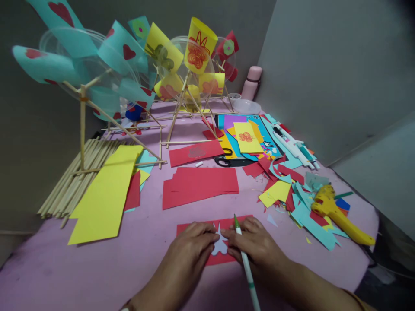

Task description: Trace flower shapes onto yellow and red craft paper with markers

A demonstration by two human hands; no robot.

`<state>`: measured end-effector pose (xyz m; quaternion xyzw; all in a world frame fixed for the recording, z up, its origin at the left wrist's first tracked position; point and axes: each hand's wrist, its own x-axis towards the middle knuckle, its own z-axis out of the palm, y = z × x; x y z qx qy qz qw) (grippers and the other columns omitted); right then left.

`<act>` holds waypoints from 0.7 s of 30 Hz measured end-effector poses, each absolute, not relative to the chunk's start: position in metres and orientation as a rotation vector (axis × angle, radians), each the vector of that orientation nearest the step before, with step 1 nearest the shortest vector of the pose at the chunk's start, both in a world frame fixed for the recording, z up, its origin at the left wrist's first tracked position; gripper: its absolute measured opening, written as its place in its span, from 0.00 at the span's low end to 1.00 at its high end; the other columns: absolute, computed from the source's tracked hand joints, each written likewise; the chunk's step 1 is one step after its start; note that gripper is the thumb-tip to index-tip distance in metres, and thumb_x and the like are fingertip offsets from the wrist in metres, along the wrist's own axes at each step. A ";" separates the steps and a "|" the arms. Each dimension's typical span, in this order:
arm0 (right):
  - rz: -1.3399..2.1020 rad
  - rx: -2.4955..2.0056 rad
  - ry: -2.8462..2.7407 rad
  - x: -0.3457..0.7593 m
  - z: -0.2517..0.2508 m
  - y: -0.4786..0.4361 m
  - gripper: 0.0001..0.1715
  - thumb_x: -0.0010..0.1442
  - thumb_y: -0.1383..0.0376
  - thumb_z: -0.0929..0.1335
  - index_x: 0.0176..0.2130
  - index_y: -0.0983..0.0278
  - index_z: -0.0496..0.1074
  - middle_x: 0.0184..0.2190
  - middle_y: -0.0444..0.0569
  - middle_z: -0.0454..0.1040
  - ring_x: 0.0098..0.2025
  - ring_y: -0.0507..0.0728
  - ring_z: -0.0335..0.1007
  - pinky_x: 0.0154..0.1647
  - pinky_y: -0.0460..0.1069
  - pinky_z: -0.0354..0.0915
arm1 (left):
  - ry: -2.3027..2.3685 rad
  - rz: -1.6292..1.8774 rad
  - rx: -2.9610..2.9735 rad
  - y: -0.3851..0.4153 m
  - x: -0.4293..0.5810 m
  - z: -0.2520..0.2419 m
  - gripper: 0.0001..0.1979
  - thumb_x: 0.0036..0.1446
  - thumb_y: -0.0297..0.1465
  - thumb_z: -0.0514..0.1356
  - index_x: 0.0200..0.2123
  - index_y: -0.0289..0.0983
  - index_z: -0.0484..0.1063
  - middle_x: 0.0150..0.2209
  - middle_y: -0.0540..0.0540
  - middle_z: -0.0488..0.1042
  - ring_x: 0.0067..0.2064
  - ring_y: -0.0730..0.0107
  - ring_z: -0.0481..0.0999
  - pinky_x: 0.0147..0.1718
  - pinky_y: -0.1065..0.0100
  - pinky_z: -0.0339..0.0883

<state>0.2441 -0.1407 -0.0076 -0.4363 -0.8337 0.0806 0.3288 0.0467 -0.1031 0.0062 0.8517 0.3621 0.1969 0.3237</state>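
Butterfly cutout (pixel 220 246): wings partly hidden by left hand (pixel 191 244), right hand (pixel 256 244). Pen (pixel 248 274) right of it: lower end cut off.

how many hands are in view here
2: the left hand at the left edge of the white cutout, and the right hand at its right edge, holding a pen. No others show.

Pink tabletop (pixel 97 276), pale grey wall (pixel 330 69) at right, darker grey wall (pixel 19 112) behind, dim light

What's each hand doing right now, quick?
Left hand: fingers at the white butterfly cutout, over red paper; grip cannot be told.
Right hand: closed, holding a pen.
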 end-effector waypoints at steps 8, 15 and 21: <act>0.277 -1.121 -2.184 0.247 -0.010 -0.142 0.09 0.61 0.73 0.64 0.41 0.64 0.71 0.29 0.48 0.77 0.32 0.58 0.66 0.34 0.52 0.58 | 0.933 0.525 2.646 -0.113 0.046 0.000 0.16 0.62 0.21 0.48 0.47 0.38 0.71 0.45 0.44 0.75 0.43 0.63 0.74 0.40 0.61 0.72; 0.278 -1.128 -2.187 0.247 -0.010 -0.141 0.12 0.62 0.72 0.63 0.45 0.64 0.71 0.28 0.49 0.78 0.31 0.58 0.68 0.32 0.51 0.60 | 0.888 0.554 2.975 -0.121 0.047 -0.004 0.22 0.55 0.14 0.43 0.45 0.31 0.71 0.44 0.42 0.77 0.43 0.61 0.77 0.40 0.59 0.73; 0.393 -1.123 -1.957 0.255 -0.004 -0.144 0.09 0.60 0.73 0.64 0.39 0.61 0.71 0.38 0.51 0.80 0.35 0.58 0.72 0.36 0.53 0.66 | 0.876 0.518 2.956 -0.120 0.044 -0.009 0.22 0.57 0.16 0.44 0.48 0.33 0.70 0.47 0.40 0.76 0.45 0.60 0.77 0.40 0.59 0.75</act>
